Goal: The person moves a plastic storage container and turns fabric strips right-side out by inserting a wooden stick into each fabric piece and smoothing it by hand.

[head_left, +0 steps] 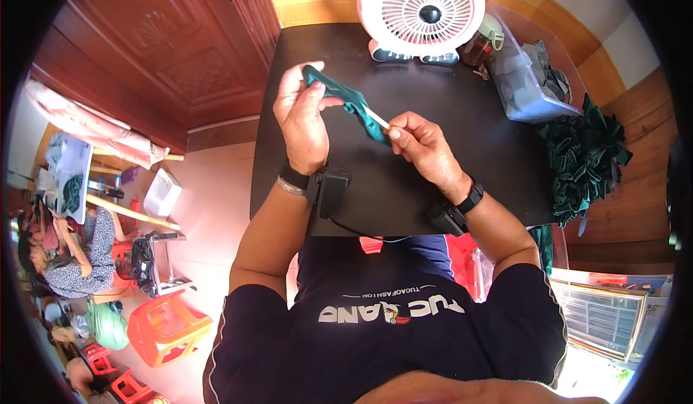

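Above the black table, a dark green velvety cloth strip (339, 92) stretches between my two hands. My left hand (302, 119) grips its upper end, with the thumb and fingers closed around the fabric. A thin, straight white stick-like piece (376, 118) lies along the lower part of the cloth. Its near end is pinched between the thumb and fingers of my right hand (424, 146), beside the cloth's lower end. Whether the white piece goes inside the cloth or only lies against it, I cannot tell.
The black table (404, 187) carries a pink-and-white fan (431, 14) at the back. A clear plastic bin (534, 90) with grey cloth stands back right, near a heap of dark green fabric (588, 151). Left are a red stool (167, 330) and a seated person (79, 260).
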`<act>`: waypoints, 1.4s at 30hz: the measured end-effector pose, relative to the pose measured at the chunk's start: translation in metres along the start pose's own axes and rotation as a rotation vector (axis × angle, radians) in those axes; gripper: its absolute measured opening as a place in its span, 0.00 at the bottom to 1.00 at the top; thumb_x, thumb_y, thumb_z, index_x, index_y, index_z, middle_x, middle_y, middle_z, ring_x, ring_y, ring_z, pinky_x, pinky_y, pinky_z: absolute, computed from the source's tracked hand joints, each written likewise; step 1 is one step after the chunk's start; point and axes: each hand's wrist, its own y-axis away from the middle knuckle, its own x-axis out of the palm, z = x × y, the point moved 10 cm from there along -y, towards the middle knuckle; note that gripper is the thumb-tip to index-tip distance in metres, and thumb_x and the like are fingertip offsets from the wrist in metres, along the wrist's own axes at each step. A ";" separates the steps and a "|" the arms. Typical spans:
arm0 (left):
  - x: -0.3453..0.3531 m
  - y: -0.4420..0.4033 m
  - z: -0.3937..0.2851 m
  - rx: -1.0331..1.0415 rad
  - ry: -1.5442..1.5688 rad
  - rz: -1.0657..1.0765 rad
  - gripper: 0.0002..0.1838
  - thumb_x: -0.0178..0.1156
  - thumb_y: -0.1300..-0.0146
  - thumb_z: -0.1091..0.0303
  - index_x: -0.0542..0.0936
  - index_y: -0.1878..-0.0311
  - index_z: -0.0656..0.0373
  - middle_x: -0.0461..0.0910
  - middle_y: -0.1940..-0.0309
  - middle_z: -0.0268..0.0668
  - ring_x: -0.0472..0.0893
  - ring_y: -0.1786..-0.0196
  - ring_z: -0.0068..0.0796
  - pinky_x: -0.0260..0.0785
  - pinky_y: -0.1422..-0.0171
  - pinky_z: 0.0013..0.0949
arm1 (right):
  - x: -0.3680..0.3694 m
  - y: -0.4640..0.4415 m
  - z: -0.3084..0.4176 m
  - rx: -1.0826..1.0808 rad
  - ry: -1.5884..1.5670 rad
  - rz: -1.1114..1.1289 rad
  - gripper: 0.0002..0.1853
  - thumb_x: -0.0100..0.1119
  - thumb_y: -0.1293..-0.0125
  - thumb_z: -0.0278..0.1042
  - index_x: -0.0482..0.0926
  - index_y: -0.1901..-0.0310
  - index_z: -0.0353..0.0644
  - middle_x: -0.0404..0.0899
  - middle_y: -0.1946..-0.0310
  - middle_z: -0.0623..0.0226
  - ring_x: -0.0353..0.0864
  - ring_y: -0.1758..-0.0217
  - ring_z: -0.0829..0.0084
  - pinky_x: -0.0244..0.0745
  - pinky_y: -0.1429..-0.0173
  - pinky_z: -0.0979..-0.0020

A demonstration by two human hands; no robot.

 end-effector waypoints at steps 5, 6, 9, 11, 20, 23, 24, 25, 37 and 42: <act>-0.006 -0.004 0.006 -0.035 0.020 -0.006 0.14 0.50 0.34 0.76 0.76 0.47 0.65 0.74 0.62 0.32 0.79 0.61 0.24 0.80 0.59 0.31 | -0.001 0.001 -0.015 0.100 -0.046 -0.017 0.07 0.54 0.26 0.36 0.78 0.60 0.43 0.72 0.75 0.78 0.65 0.74 0.88 0.62 0.70 0.82; -0.007 -0.003 0.006 -0.040 0.012 -0.013 0.14 0.50 0.34 0.76 0.76 0.46 0.65 0.74 0.62 0.32 0.79 0.60 0.24 0.80 0.59 0.30 | 0.000 0.002 -0.015 0.113 -0.061 -0.019 0.07 0.53 0.26 0.36 0.78 0.60 0.43 0.72 0.75 0.78 0.65 0.74 0.88 0.62 0.70 0.82; -0.007 -0.003 0.009 -0.048 0.002 -0.020 0.15 0.49 0.35 0.76 0.76 0.46 0.65 0.74 0.61 0.32 0.78 0.61 0.23 0.79 0.61 0.29 | 0.006 0.004 -0.016 0.135 -0.132 0.001 0.08 0.53 0.26 0.37 0.78 0.60 0.43 0.70 0.77 0.79 0.62 0.76 0.88 0.59 0.72 0.82; -0.004 0.000 0.010 -0.050 0.014 -0.006 0.16 0.48 0.35 0.76 0.76 0.45 0.66 0.74 0.61 0.33 0.79 0.62 0.23 0.78 0.62 0.29 | 0.010 0.006 -0.016 0.128 -0.178 0.039 0.09 0.52 0.26 0.37 0.77 0.60 0.42 0.68 0.78 0.79 0.60 0.77 0.88 0.56 0.74 0.82; 0.004 0.009 0.014 -0.074 -0.041 0.026 0.15 0.49 0.34 0.74 0.77 0.49 0.71 0.75 0.65 0.35 0.78 0.68 0.22 0.76 0.66 0.26 | 0.018 0.008 -0.017 0.251 -0.387 0.163 0.08 0.52 0.26 0.35 0.77 0.60 0.41 0.69 0.76 0.79 0.61 0.76 0.88 0.57 0.72 0.83; 0.006 0.009 0.007 -0.044 -0.085 0.026 0.14 0.49 0.33 0.73 0.77 0.49 0.71 0.75 0.65 0.35 0.78 0.67 0.21 0.77 0.66 0.26 | 0.002 0.006 -0.002 -0.060 -0.029 -0.109 0.06 0.52 0.26 0.32 0.78 0.59 0.42 0.73 0.75 0.78 0.66 0.74 0.88 0.62 0.71 0.83; 0.007 0.009 0.006 -0.036 -0.103 0.029 0.14 0.50 0.33 0.72 0.77 0.49 0.70 0.75 0.65 0.35 0.78 0.67 0.21 0.77 0.65 0.26 | 0.002 0.007 -0.003 -0.061 -0.026 -0.126 0.06 0.53 0.26 0.33 0.78 0.59 0.42 0.73 0.75 0.78 0.65 0.74 0.88 0.62 0.71 0.83; 0.008 0.010 0.005 -0.030 -0.119 0.033 0.14 0.50 0.33 0.72 0.77 0.49 0.70 0.75 0.65 0.35 0.78 0.67 0.21 0.77 0.65 0.27 | 0.000 0.008 -0.004 -0.061 -0.020 -0.144 0.06 0.53 0.26 0.33 0.78 0.59 0.42 0.73 0.76 0.78 0.65 0.74 0.88 0.62 0.71 0.83; 0.007 0.001 0.002 -0.057 -0.148 0.091 0.16 0.45 0.25 0.61 0.77 0.53 0.64 0.76 0.65 0.34 0.77 0.70 0.18 0.72 0.68 0.24 | -0.004 -0.001 -0.003 -0.039 -0.009 -0.035 0.07 0.54 0.27 0.34 0.79 0.60 0.42 0.75 0.74 0.79 0.67 0.71 0.88 0.66 0.66 0.82; 0.019 0.011 -0.008 0.014 -0.303 0.123 0.18 0.45 0.25 0.59 0.78 0.59 0.64 0.77 0.68 0.32 0.74 0.73 0.16 0.67 0.71 0.21 | -0.003 0.002 0.002 -0.097 -0.056 -0.004 0.07 0.54 0.27 0.34 0.78 0.60 0.41 0.73 0.74 0.78 0.66 0.72 0.88 0.65 0.66 0.81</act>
